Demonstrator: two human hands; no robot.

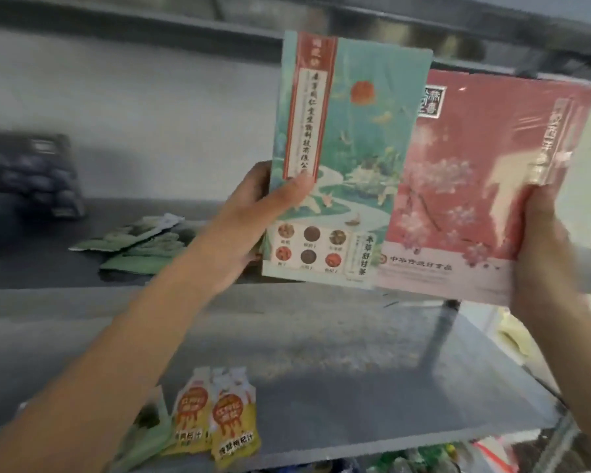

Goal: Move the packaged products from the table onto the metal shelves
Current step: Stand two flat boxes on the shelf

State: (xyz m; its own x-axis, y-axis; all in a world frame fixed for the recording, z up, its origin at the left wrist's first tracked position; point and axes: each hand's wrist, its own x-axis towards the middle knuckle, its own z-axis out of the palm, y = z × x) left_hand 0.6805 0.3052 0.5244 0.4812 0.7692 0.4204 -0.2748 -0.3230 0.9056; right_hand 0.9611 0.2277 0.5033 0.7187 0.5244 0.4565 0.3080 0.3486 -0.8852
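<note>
The green box (342, 158) is gripped by the left hand (249, 220) and the pink box (475, 199) by the right hand (543, 257), side by side before the shelf (355, 363).

head camera faces the metal shelves (321, 380) up close, seemingly level.

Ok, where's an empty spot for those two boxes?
The lower shelf is bare right of the orange pouches, likely room for the teal box and pink box. The middle shelf is crowded at its left with green packets and dark bags.
</note>
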